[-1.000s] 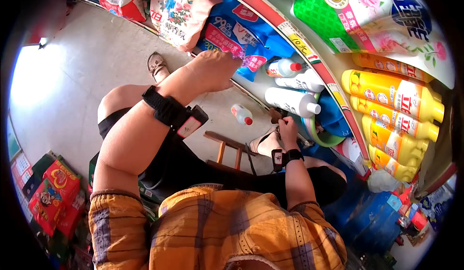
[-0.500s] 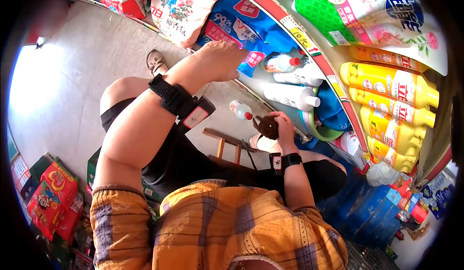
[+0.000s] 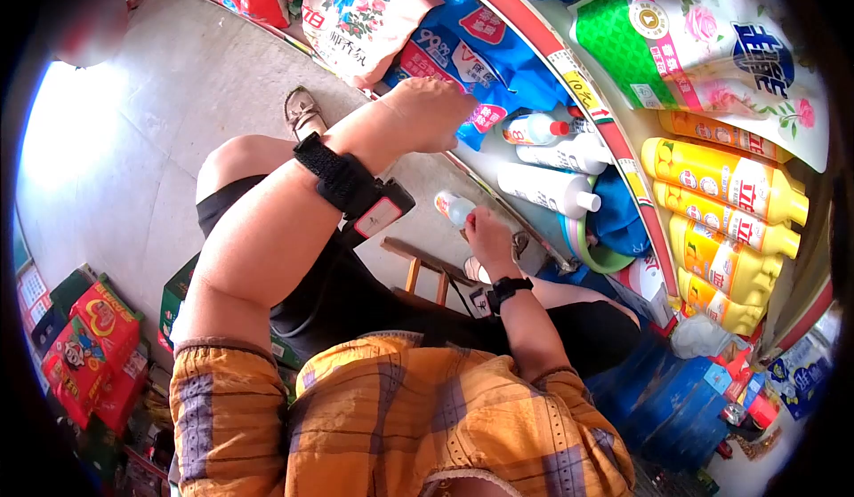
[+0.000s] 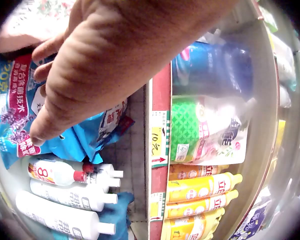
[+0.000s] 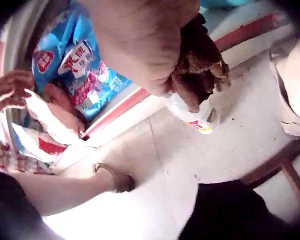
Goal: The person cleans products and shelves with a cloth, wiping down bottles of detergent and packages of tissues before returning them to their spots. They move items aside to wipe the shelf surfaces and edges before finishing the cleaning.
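My right hand (image 3: 489, 237) is low over the floor, gripping a crumpled brown cloth (image 5: 197, 60). Below that cloth is a clear plastic bottle (image 3: 454, 206) with a red cap; my right fingertips are right at the cap. In the right wrist view the cloth and hand cover the upper part of the bottle. My left hand (image 3: 422, 115) is at the lower shelf, its fingers (image 4: 45, 122) spread loosely over a blue detergent bag (image 4: 72, 142). Beside the bag lie a red-capped bottle (image 4: 55, 171) and white bottles (image 4: 65, 215).
Yellow detergent bottles (image 3: 712, 177) and a green-and-white bag (image 3: 685, 44) fill the upper shelf, behind its red edge (image 3: 498, 4). A wooden stool frame (image 3: 414, 270) stands by the legs. Red boxes (image 3: 93, 346) are at the left, and a blue drum (image 3: 663, 408) is at the right.
The right hand, carrying the brown cloth, has moved left from beside the shelf to the cap of the bottle on the floor. The left hand stays near the blue bag. The view has shifted slightly.
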Tool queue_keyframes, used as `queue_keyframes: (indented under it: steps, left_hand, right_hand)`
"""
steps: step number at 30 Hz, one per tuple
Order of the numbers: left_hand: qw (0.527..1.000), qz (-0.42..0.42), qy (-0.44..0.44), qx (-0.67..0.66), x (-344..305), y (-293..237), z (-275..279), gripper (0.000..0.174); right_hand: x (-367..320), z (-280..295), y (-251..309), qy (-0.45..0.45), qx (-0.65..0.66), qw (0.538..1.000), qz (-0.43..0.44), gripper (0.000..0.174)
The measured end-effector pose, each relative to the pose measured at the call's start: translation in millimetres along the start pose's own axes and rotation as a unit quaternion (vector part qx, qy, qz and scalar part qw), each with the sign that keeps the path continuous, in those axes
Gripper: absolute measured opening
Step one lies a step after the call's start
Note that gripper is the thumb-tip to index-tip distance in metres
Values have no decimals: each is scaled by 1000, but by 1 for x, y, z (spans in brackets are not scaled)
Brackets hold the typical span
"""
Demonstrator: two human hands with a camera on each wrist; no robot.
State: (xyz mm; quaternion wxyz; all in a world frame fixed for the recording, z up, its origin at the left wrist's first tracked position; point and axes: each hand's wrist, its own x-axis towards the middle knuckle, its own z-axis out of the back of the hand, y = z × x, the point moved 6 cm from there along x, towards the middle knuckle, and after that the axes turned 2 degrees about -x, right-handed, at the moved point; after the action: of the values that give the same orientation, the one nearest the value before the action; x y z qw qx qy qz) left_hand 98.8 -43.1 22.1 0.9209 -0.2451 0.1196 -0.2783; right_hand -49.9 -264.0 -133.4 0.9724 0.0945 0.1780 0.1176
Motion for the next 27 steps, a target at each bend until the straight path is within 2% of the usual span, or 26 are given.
queue_keyframes:
  steps: [2, 5, 7, 9, 10, 13, 19, 21, 23, 27]
  left_hand:
    - [1000, 0, 1, -1, 0, 1, 3, 32]
    - [1000, 8, 23, 10, -1, -2, 5, 32]
    - [999, 16, 31, 8, 0, -2, 4, 34]
    - [999, 17, 31, 8, 1, -4, 2, 35]
    - [999, 19, 31, 10, 3, -4, 2, 35]
    - [999, 17, 30, 5, 5, -3, -1, 37]
    - [999, 20, 40, 5, 4, -2, -2, 36]
    - [999, 14, 33, 4, 5, -1, -2, 35]
    - [1000, 8, 25, 4, 5, -1, -2, 35]
    - [999, 19, 45, 11, 5, 0, 2, 36]
  right_hand:
    - [-2, 16, -4, -23, 3, 1000, 3, 16]
    - [-8, 77, 4, -64, 33, 997, 23, 12]
    - [-10, 113, 3, -96, 69, 993, 7, 12]
    - [-11, 145, 8, -106, 51, 993, -15, 14]
    - [-9, 158, 11, -131, 57, 990, 21, 16]
    - [2, 167, 10, -136, 28, 990, 8, 17]
    - [42, 148, 3, -148, -48, 988, 13, 12]
    - [59, 141, -7, -159, -78, 984, -21, 15]
    - [67, 142, -15, -167, -56, 984, -10, 18]
    - [75, 147, -21, -126, -12, 991, -40, 20]
